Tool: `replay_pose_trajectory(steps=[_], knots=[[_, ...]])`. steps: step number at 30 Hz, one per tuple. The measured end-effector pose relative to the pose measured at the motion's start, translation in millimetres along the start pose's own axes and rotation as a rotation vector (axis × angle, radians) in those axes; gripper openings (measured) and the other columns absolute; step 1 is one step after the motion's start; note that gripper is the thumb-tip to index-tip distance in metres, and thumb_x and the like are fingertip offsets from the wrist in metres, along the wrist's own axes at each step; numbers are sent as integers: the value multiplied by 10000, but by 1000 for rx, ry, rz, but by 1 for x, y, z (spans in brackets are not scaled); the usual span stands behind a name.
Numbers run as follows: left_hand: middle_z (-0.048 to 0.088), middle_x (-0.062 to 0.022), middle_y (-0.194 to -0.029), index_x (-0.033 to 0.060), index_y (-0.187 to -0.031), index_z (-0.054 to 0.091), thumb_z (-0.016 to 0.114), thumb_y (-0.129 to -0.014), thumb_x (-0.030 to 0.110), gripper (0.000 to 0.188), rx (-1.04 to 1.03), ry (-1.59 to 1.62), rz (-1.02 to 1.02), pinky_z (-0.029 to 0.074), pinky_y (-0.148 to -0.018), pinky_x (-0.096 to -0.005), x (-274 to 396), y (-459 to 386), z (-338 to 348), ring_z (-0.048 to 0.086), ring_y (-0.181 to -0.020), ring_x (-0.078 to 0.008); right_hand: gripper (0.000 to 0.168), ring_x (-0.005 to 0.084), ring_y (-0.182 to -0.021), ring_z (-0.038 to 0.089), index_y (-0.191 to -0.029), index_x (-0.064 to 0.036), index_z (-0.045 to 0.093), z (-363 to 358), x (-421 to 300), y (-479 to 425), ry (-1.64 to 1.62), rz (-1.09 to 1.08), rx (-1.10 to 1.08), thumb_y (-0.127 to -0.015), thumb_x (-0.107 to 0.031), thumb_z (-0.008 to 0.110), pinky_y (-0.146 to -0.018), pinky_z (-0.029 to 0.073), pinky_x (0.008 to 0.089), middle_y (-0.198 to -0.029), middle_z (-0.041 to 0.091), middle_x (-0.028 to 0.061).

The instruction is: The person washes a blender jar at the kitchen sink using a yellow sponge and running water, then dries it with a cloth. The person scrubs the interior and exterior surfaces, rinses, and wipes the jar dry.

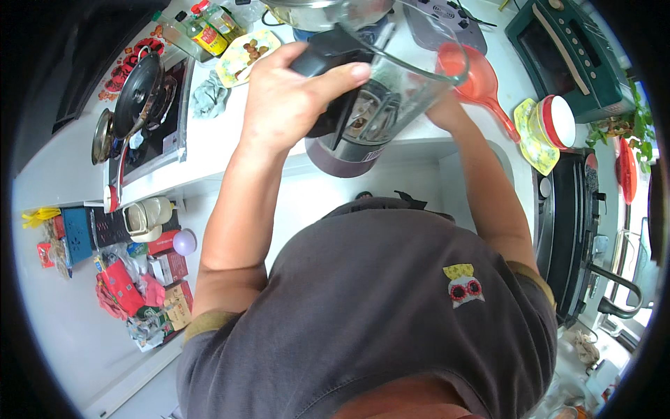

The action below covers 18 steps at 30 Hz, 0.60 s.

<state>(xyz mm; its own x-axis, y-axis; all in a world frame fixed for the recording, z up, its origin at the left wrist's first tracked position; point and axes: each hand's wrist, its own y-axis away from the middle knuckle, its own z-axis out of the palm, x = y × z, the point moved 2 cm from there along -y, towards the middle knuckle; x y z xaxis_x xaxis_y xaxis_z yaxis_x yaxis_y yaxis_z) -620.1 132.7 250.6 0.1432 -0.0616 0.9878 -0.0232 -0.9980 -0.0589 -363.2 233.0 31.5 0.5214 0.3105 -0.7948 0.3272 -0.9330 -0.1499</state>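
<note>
My left hand (pixel 288 97) is wrapped around the black handle (pixel 335 52) of a glass blender jar (pixel 403 99), its thumb lying over the top. The jar is tilted, with its wide uncovered mouth towards the upper right and its dark base (pixel 343 157) over the counter's front edge. Blades and some brownish bits show at the jar's bottom. On the far side of the glass is my right hand (pixel 444 111), mostly hidden; whether its fingers grip the jar cannot be seen. Beyond that hand lies a red plastic ladle (pixel 476 78).
Left on the counter are a plate with small brown pieces (pixel 239 60), a grey cloth (pixel 210 97), several bottles (pixel 207 34) and a hob with a frying pan (pixel 138 94). A large pot (pixel 309 13) stands behind. To the right are stacked bowls (pixel 557 123) and a green toaster oven (pixel 560 47).
</note>
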Motion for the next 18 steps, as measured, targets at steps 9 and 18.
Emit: replay_pose_trajectory(steps=[9, 18], knots=[[614, -14, -672, 10, -798, 625, 811, -644, 203, 310, 259, 44, 49, 380, -453, -185, -24, -22, -59, 484, -489, -56, 230, 315, -975, 550, -937, -69, 625, 71, 10, -61, 656, -19, -177, -756, -210, 627, -832, 456, 419, -1008, 556, 142], [585, -20, -665, -2, -846, 617, 791, -660, 141, 293, 381, 134, 29, 360, -454, -189, -43, -25, -73, 462, -469, -66, 116, 135, -825, 537, -979, -40, 528, 33, -37, -70, -836, 131, 176, -907, -100, 460, -741, 450, 275, -913, 559, 20]])
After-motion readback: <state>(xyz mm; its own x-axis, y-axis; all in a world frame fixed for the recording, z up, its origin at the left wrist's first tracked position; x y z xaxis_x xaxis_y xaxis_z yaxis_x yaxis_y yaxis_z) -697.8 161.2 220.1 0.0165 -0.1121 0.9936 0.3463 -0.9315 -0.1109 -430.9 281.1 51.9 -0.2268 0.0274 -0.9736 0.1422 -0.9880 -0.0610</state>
